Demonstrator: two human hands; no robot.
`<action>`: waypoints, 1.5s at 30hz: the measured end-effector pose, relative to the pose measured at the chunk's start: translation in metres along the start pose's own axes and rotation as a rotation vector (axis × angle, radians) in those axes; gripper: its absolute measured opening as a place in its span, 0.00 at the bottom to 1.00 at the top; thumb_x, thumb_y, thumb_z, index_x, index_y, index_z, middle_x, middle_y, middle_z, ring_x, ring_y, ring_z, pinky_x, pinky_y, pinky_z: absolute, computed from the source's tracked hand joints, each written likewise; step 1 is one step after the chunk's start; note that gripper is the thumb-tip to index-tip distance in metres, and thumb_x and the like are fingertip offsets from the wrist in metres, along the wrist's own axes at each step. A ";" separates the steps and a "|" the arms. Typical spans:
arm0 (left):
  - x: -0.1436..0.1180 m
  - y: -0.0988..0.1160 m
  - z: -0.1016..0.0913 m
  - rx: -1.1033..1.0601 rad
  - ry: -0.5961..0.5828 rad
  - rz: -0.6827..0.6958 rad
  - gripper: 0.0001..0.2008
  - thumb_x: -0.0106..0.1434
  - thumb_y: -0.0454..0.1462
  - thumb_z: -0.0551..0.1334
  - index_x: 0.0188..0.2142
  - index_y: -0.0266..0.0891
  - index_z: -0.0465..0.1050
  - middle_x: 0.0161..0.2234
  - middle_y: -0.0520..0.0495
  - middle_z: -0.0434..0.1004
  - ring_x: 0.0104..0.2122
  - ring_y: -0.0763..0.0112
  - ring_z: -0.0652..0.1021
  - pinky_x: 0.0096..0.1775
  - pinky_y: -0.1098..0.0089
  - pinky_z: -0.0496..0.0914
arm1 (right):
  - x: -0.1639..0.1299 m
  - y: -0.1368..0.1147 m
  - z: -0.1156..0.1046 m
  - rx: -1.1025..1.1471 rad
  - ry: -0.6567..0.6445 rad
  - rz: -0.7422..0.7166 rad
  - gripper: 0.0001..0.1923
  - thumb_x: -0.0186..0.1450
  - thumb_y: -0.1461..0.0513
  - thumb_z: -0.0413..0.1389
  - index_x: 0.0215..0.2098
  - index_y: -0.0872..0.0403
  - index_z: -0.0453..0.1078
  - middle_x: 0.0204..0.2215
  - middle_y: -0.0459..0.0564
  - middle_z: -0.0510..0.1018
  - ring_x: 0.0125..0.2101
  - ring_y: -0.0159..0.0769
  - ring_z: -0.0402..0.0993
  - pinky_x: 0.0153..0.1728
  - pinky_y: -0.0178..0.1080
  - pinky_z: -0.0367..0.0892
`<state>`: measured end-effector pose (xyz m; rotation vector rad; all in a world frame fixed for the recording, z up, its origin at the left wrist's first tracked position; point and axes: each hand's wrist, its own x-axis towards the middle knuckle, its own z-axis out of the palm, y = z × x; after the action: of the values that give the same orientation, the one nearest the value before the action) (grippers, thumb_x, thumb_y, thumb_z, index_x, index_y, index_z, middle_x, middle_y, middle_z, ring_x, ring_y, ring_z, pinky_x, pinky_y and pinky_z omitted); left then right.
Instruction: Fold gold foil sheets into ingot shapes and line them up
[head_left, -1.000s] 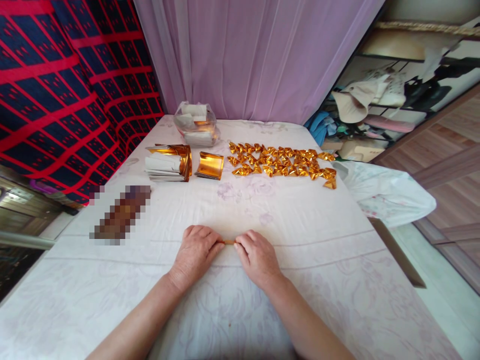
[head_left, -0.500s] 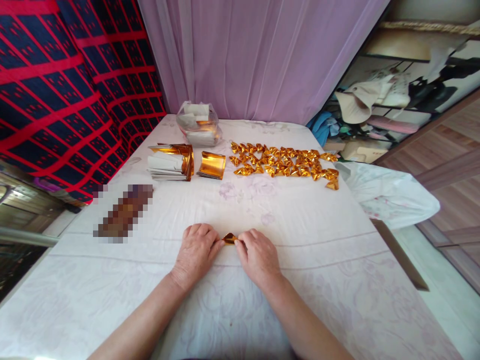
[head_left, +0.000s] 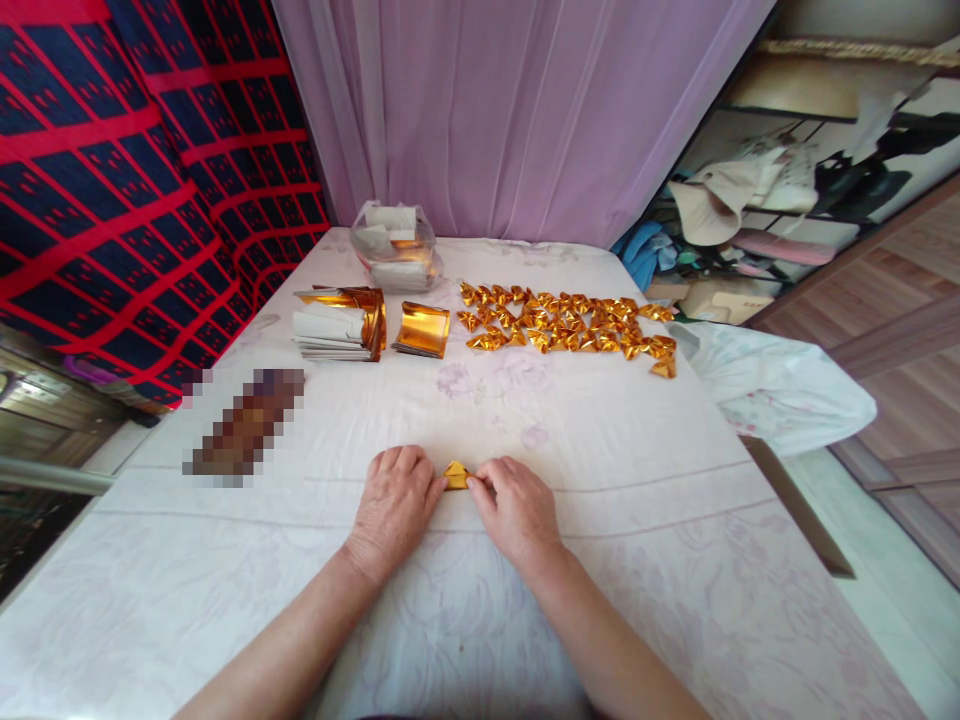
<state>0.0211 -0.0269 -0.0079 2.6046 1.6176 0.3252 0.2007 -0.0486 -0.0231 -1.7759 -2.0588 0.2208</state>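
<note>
My left hand and my right hand rest knuckles-up on the white flowered cloth, fingertips pinching a small folded gold foil piece between them. Only the top of the piece shows; the rest is hidden under my fingers. Further back lie several finished gold folded pieces in rows. To their left sit a loose gold sheet and a stack of gold-and-white paper.
A clear plastic bag of paper stands at the back near the purple curtain. A blurred-out object lies at the left. A white bag hangs off the right edge. A red-and-navy blanket covers the left side.
The gold piece, nearly hidden as a thin strip a second ago, has risen between my fingertips and now shows a folded peak. My hands shifted slightly away from me.
</note>
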 end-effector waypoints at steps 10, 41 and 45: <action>-0.001 -0.002 0.002 -0.024 0.017 -0.017 0.11 0.67 0.41 0.58 0.32 0.37 0.72 0.40 0.42 0.72 0.40 0.57 0.71 0.43 0.57 0.66 | 0.000 0.000 0.003 0.009 0.006 0.021 0.07 0.66 0.61 0.55 0.29 0.52 0.67 0.27 0.45 0.75 0.30 0.34 0.70 0.31 0.36 0.55; -0.002 0.000 0.004 -0.111 0.086 0.040 0.14 0.65 0.35 0.60 0.47 0.52 0.77 0.52 0.41 0.70 0.52 0.51 0.69 0.55 0.44 0.59 | -0.007 0.007 0.000 -0.118 -0.009 -0.189 0.13 0.67 0.67 0.53 0.45 0.48 0.75 0.34 0.49 0.75 0.33 0.35 0.69 0.35 0.36 0.61; 0.000 -0.007 0.007 -0.185 0.078 0.028 0.12 0.66 0.39 0.59 0.47 0.54 0.77 0.52 0.43 0.69 0.51 0.55 0.69 0.53 0.48 0.62 | -0.011 0.011 -0.003 -0.136 -0.007 -0.235 0.15 0.67 0.67 0.53 0.48 0.48 0.74 0.34 0.49 0.74 0.32 0.35 0.68 0.34 0.37 0.61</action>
<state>0.0166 -0.0235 -0.0161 2.5063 1.4951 0.5570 0.2127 -0.0575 -0.0267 -1.5890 -2.3125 0.0195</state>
